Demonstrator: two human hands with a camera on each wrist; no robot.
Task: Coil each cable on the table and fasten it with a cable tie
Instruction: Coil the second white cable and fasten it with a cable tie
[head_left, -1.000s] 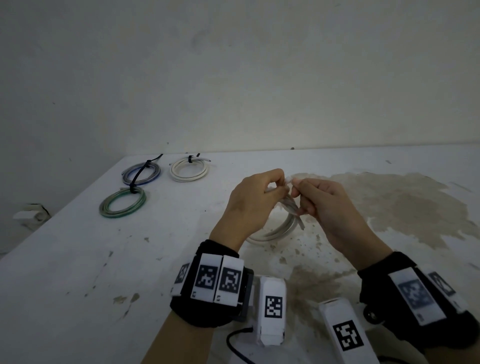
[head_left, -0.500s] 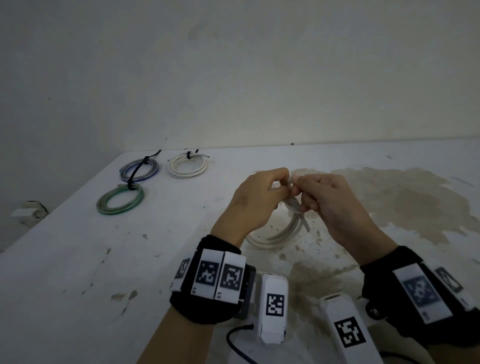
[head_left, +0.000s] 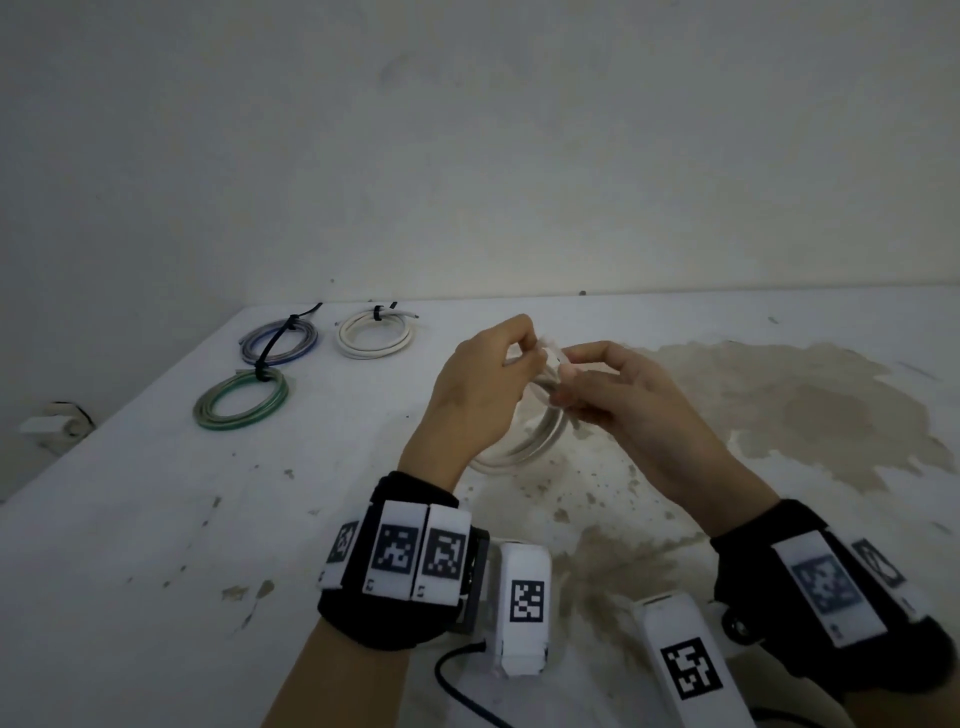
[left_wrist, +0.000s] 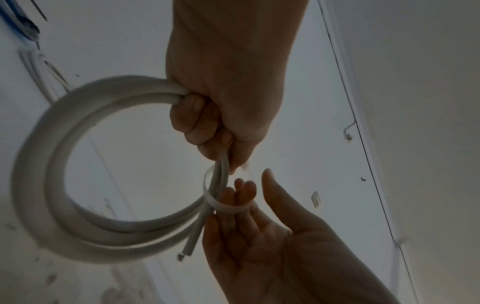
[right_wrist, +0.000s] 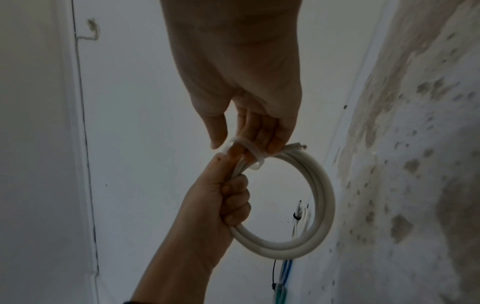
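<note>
A person's left hand (head_left: 480, 387) gripped a white coil (left_wrist: 52, 168) above the stained table (head_left: 130, 545), fingers curled round its strands. The right hand (head_left: 618, 395) pinched a pale cable tie (left_wrist: 221, 203) looped around the coil. Three tied coils (head_left: 280, 340) lay at the table's far left corner.

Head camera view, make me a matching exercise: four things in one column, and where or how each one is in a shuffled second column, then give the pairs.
1. green coil
2. blue-grey coil
3. white tied coil
4. white coil

A. gripped by left hand
B. far back, right of another coil
C. nearest the table's left edge
D. far back, crossed by a long black tie

Pairs: 1-C, 2-D, 3-B, 4-A
</note>
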